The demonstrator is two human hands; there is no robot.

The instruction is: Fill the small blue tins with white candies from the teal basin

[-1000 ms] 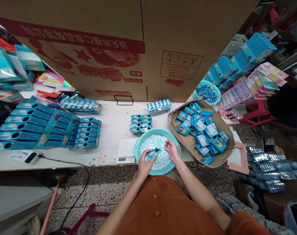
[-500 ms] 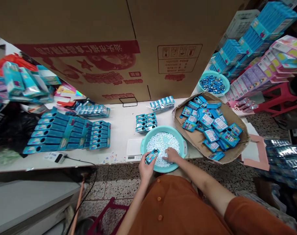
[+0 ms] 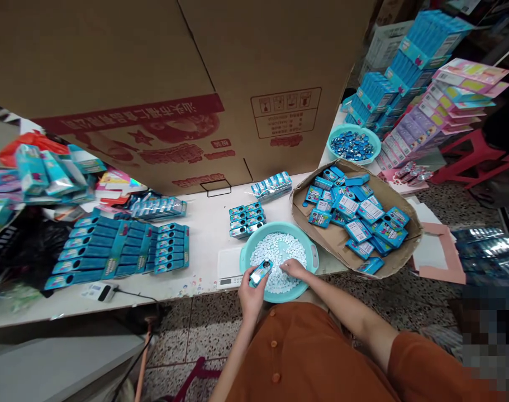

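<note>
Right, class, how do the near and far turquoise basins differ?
The near basin holds white pieces; the far basin holds blue and silvery pieces. The right hand is inside the near basin, while neither hand touches the far basin. Shared: both are turquoise, round and open-topped.

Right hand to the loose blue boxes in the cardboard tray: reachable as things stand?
Likely yes: the boxes lie uncovered in the open tray beside the basin, where the right hand is; only rims seem between.
</note>
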